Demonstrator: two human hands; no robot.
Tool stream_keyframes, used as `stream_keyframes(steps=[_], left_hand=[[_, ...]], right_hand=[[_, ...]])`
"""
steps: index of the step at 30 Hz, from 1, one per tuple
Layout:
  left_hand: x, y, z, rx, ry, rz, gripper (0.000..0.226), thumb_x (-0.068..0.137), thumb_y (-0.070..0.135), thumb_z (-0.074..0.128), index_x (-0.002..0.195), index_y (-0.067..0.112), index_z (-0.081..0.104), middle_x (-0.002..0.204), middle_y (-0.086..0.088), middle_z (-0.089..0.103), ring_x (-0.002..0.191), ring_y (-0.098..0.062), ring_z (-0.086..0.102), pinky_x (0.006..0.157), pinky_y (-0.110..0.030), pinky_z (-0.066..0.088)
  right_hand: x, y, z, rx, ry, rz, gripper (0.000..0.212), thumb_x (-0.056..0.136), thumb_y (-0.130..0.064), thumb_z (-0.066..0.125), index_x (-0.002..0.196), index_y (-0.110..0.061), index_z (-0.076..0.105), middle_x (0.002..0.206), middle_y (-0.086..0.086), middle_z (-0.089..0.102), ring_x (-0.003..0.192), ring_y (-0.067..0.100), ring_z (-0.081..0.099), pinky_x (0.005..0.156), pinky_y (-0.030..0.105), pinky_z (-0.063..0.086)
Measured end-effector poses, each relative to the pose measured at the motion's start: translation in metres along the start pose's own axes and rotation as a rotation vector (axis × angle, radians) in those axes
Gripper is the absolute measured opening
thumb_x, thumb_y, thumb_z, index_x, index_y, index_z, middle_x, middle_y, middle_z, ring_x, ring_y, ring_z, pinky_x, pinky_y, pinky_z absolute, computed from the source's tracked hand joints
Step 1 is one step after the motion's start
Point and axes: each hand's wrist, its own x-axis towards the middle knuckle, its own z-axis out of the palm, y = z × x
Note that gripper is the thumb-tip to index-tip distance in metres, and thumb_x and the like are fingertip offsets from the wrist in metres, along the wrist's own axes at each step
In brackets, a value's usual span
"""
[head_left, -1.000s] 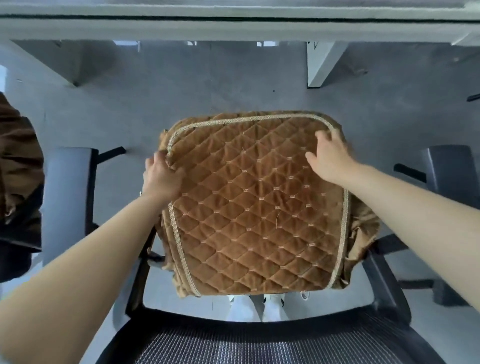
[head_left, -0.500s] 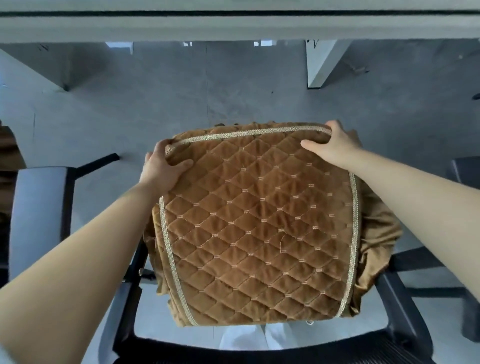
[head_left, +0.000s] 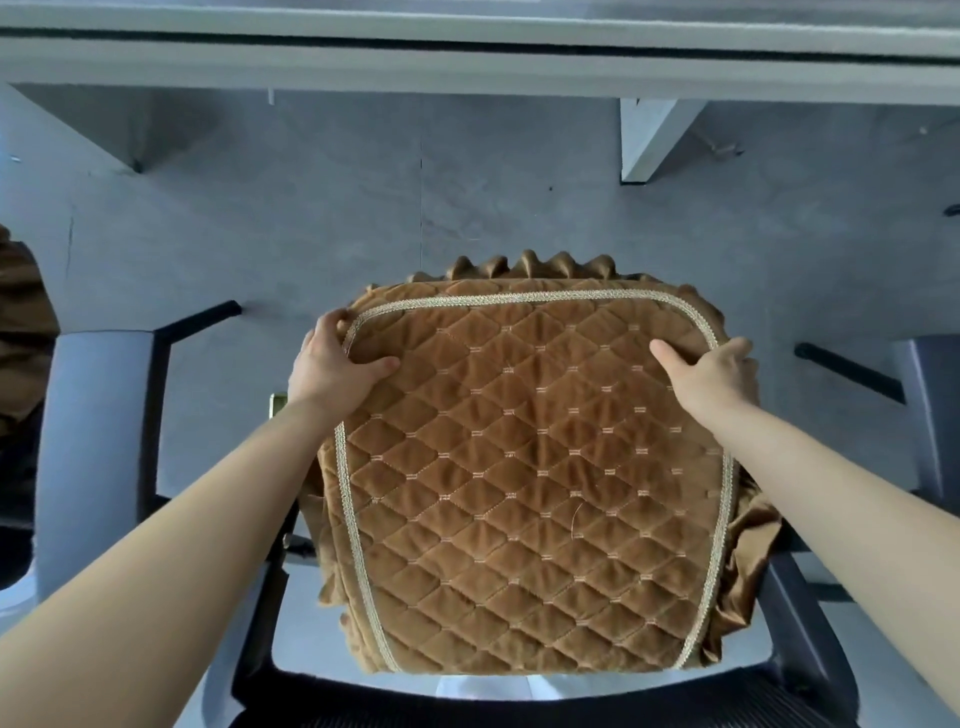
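A brown quilted seat cover (head_left: 535, 483) with pale braid trim and a ruffled skirt lies over the seat of a black office chair (head_left: 800, 613). My left hand (head_left: 332, 366) grips the cover's far left corner, thumb on top and fingers curled over the edge. At the far right corner my right hand (head_left: 714, 376) grips the cover, thumb on the quilting and fingers wrapped over the edge. The chair's mesh backrest (head_left: 467, 714) runs along the bottom of the view. Most of the seat is hidden under the cover.
A grey chair (head_left: 96, 441) stands at the left with brown fabric (head_left: 23, 312) beside it. Another grey chair (head_left: 930, 410) is at the right edge. A white table edge (head_left: 467, 57) spans the top, with a white leg (head_left: 649, 140) on the grey floor.
Both hands have slid outward and down over the cover's far corners, pulling it further over the seat. The ruffled skirt now shows along the far edge.
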Motion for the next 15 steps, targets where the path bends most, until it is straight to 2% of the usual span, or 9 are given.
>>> stream_keyframes(steps=[4,8,10,12,15], left_hand=[[-0.001,-0.001,0.004,-0.036,-0.005,-0.079,0.086,0.069,0.041,0.084,0.140,0.025,0.039,0.139,-0.007,0.051,0.124,-0.029,0.051,0.102,-0.042,0.044],[0.006,0.007,0.001,-0.087,0.050,-0.103,0.082,0.070,0.036,0.085,0.138,0.022,0.043,0.139,-0.004,0.052,0.124,-0.027,0.052,0.094,-0.034,0.043],[0.007,0.005,0.004,-0.111,0.054,-0.093,0.081,0.071,0.037,0.083,0.139,0.023,0.042,0.140,-0.002,0.051,0.125,-0.026,0.051,0.097,-0.033,0.043],[0.004,0.001,0.009,-0.123,0.023,-0.082,0.086,0.074,0.041,0.079,0.146,0.025,0.035,0.145,-0.003,0.045,0.129,-0.027,0.048,0.105,-0.039,0.041],[-0.005,-0.001,0.018,-0.063,0.007,-0.082,0.087,0.086,0.045,0.067,0.155,0.027,0.016,0.158,-0.003,0.025,0.139,-0.029,0.036,0.112,-0.045,0.032]], right_hand=[[0.002,-0.001,-0.001,0.071,-0.020,-0.008,0.084,0.079,-0.060,0.065,0.130,-0.006,0.025,0.133,0.023,0.040,0.118,0.045,0.047,0.099,0.057,0.041],[0.010,-0.010,-0.003,0.122,-0.011,-0.049,0.082,0.081,-0.058,0.065,0.131,-0.006,0.025,0.137,0.022,0.039,0.123,0.045,0.045,0.102,0.056,0.039],[0.012,-0.008,-0.005,0.113,-0.026,-0.082,0.084,0.084,-0.057,0.062,0.135,-0.003,0.023,0.143,0.023,0.037,0.129,0.043,0.042,0.104,0.051,0.036],[0.011,-0.006,-0.006,0.104,-0.047,-0.106,0.085,0.086,-0.056,0.059,0.138,0.000,0.022,0.146,0.023,0.035,0.133,0.041,0.039,0.105,0.047,0.034],[0.006,-0.007,-0.007,0.050,-0.052,-0.112,0.084,0.088,-0.056,0.056,0.138,0.004,0.025,0.145,0.025,0.036,0.132,0.042,0.039,0.104,0.048,0.035]])
